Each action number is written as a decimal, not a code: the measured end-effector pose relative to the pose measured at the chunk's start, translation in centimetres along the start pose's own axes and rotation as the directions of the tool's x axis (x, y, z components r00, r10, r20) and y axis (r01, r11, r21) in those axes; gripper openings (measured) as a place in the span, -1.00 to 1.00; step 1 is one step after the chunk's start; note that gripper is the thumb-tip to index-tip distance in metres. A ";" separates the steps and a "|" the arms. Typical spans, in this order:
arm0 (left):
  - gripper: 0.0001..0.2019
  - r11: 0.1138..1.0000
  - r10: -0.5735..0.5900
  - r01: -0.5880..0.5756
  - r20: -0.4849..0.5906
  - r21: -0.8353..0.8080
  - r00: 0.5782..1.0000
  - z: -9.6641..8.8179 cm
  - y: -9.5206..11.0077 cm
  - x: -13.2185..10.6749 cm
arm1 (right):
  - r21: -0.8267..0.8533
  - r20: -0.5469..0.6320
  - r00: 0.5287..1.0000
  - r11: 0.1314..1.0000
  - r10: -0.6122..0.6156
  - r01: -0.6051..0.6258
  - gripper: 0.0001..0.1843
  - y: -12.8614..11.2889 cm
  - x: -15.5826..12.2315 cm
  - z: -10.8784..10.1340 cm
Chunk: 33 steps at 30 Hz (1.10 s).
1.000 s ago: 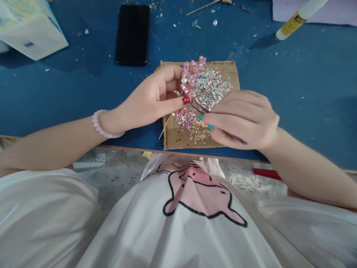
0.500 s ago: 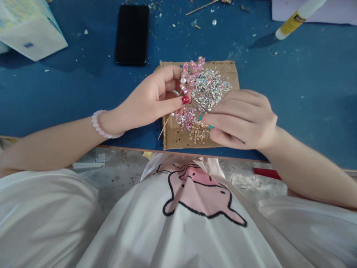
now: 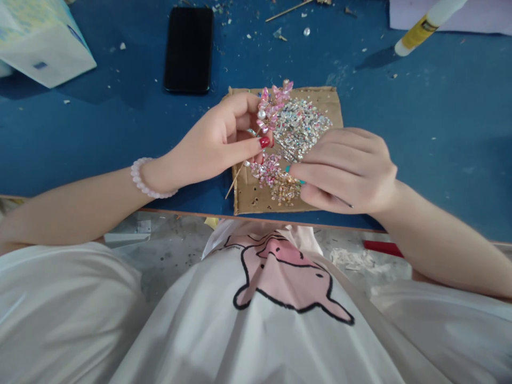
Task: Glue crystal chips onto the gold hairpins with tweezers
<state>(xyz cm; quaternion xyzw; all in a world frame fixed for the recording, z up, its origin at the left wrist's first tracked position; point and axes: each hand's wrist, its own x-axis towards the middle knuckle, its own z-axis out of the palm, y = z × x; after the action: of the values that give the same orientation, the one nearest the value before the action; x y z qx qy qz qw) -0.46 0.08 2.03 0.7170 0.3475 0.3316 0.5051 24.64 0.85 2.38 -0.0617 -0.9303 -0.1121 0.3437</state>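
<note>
A pink ornament (image 3: 272, 113), set with petal-like pieces and pearl beads, is raised above the far left part of a cardboard sheet (image 3: 246, 198). A thin wooden stick (image 3: 235, 183) extends from beneath it, slanting down toward the near edge of the bench (image 3: 448, 133). The left hand (image 3: 220, 140) has its grip closed on the stick just below the ornament, thumb and fingers pinched together; a pale bead bracelet (image 3: 146, 182) circles the wrist. The right hand (image 3: 352, 168) has its grip closed around thin metal tweezers (image 3: 287, 151), whose tips point toward the left thumb; they are too small and blurred to show whether they touch anything or hold a piece. On the cardboard sheet lie three groups of small shiny pieces: a large silver pile (image 3: 302, 124) on the far side, a smaller pink pile (image 3: 266, 170) below the left fingertips, and a gold pile (image 3: 285, 191) beside the pink one, toward the near edge. Farther out, a black phone (image 3: 189, 50) lies beyond the left hand, a tissue box (image 3: 52, 53) stands at far left, and a glue bottle (image 3: 420, 34) stands at far right near a purple sheet (image 3: 476, 17).
</note>
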 end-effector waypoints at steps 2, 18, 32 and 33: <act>-0.62 1.000 0.008 -0.008 -0.019 -0.011 1.000 0.1 0.2 -0.1 | -0.007 -0.004 1.000 1.000 0.002 -0.002 -0.90 0.0 0.0 0.0; -0.62 0.999 0.034 -0.035 0.020 0.026 0.999 -0.1 0.2 -0.1 | -0.042 0.016 1.000 0.999 0.017 -0.016 -0.93 0.0 -0.1 0.1; -0.61 0.998 0.060 -0.060 0.001 0.007 0.998 -0.4 -1.0 0.3 | -0.063 0.023 1.000 0.998 0.008 -0.006 -0.91 -0.1 -0.1 0.1; -0.61 0.998 0.059 -0.059 -0.008 0.008 0.998 -0.4 -0.9 0.3 | -0.067 0.020 1.000 0.998 0.007 -0.005 -0.91 -0.1 -0.1 0.1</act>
<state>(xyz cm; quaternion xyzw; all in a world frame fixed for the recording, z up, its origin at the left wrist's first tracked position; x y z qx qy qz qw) -0.76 0.70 1.31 0.7274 0.3297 0.3480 0.4909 24.62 0.73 2.24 -0.0772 -0.9293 -0.1415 0.3323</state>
